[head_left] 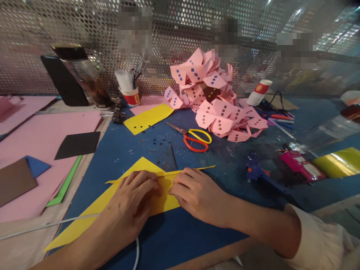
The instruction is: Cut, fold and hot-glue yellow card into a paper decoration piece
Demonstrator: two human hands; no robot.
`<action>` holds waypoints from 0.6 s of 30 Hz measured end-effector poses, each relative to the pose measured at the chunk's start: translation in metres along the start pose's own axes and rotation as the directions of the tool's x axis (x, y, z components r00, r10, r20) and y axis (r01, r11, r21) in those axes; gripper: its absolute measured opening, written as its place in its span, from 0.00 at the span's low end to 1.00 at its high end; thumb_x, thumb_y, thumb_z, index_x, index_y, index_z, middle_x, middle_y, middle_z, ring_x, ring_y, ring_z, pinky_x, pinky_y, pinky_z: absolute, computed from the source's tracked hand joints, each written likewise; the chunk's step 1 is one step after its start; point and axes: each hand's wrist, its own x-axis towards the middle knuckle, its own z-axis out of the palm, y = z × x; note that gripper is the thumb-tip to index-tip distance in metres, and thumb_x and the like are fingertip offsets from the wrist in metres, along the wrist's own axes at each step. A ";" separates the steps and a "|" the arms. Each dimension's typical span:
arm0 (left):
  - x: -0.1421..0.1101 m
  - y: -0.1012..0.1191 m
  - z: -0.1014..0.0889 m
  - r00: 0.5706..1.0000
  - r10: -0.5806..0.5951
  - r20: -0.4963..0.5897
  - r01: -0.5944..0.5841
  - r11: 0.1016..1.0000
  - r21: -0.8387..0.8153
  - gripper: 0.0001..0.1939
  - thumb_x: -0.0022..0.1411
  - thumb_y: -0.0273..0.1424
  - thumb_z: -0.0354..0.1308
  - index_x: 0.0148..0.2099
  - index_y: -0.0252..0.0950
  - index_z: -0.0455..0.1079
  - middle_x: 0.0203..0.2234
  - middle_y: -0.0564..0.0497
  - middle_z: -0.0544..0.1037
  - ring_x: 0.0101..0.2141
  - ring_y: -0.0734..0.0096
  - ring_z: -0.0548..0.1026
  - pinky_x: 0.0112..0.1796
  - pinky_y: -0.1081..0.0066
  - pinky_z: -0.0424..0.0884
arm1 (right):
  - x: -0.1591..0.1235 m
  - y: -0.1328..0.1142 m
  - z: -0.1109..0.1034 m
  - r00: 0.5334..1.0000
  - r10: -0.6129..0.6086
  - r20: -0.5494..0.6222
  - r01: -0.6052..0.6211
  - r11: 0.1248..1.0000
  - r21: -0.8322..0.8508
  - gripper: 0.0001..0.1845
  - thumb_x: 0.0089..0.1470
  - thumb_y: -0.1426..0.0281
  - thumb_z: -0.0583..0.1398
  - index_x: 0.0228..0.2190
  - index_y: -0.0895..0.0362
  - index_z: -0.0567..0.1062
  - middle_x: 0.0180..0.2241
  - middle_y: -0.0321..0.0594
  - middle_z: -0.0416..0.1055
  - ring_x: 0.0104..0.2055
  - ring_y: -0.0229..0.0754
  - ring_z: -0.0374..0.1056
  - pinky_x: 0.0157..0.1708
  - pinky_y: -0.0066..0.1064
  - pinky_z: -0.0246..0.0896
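Note:
A sheet of yellow paper (165, 204) lies on the blue work surface in front of me, with a narrow strip along its far edge. My left hand (135, 195) presses on the paper with curled fingers. Close by on the right, my right hand (194, 191) has its fingers bent and pressed together on the same far edge. The fingertips of both hands are partly hidden. Another long yellow piece (75, 228) reaches toward the lower left, partly under my left arm. Just beyond the paper lie scissors (185, 132) with one red and one yellow handle.
Pink folded paper pieces (216, 116) are heaped at the back. A blue glue gun (260, 174) and a magenta box (302, 165) lie on the right. A paper cup (131, 96) holds tools. Pink sheets (33, 138) cover the left. A white cable (50, 224) crosses near my left arm.

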 end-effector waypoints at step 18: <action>0.003 0.001 0.000 0.999 0.031 -0.024 -0.030 0.999 0.029 0.10 0.65 0.22 0.49 0.43 0.41 0.67 0.45 0.48 0.75 0.49 0.58 0.70 0.50 0.56 0.66 | 0.003 -0.001 0.001 0.993 -0.120 -0.008 0.118 0.986 -0.118 0.12 0.69 0.73 0.54 0.45 0.51 0.77 0.39 0.39 0.68 0.42 0.44 0.60 0.43 0.36 0.57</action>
